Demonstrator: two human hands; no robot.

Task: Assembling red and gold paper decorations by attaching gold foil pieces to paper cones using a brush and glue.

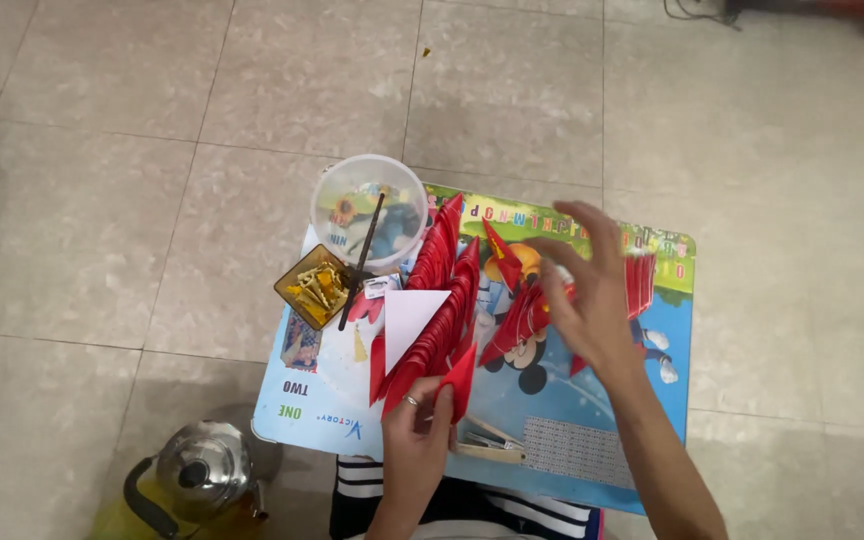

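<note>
Far left on the tiled floor (102, 200) sat a steel kettle (197, 470), well apart from the action. On the small picture-printed table (592, 450) stood an amber square cup (314, 288) of yellow bits and a clear round tub (370, 205), a dark stick (362, 262) leaning across both. The left hand (422, 430) pinched a folded red paper piece (459, 380) at the near end of a long red paper row (437, 300). A white triangle (410, 318) lay against that row. The right hand (582, 290) hovered open, fingers spread, over a second red cluster (517, 320).
</note>
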